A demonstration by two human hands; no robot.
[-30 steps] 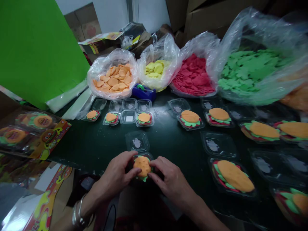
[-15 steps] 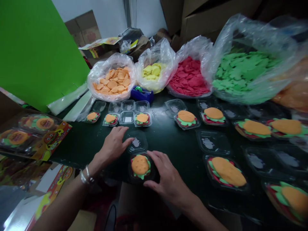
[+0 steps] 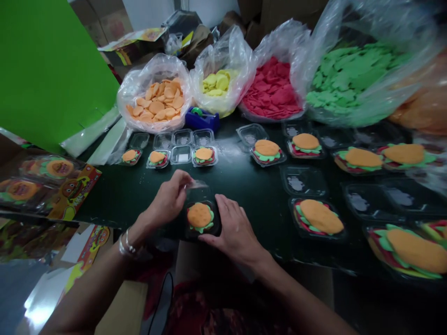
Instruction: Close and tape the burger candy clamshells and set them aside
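Note:
A small toy burger (image 3: 199, 216), orange top over green and red layers, sits in the lower half of a clear plastic clamshell case (image 3: 213, 229) near the front edge of a dark table (image 3: 244, 186). My left hand (image 3: 168, 200) pinches the case's clear lid (image 3: 196, 188) and holds it tilted over the burger. My right hand (image 3: 233, 228) lies against the right side of the case, fingers curved round it.
Clear bags at the back hold orange rounds (image 3: 157, 103), yellow pieces (image 3: 215, 84), red pieces (image 3: 272, 90) and green pieces (image 3: 349, 74). A blue tape dispenser (image 3: 201, 119) stands before them. Filled and empty cases cover the right side. A green board (image 3: 49, 70) and printed cards (image 3: 52, 186) are left.
My left hand left the burger, reached to the lid lying flat behind the case, and now lifts it over the burger. My right hand stayed at the case's right side.

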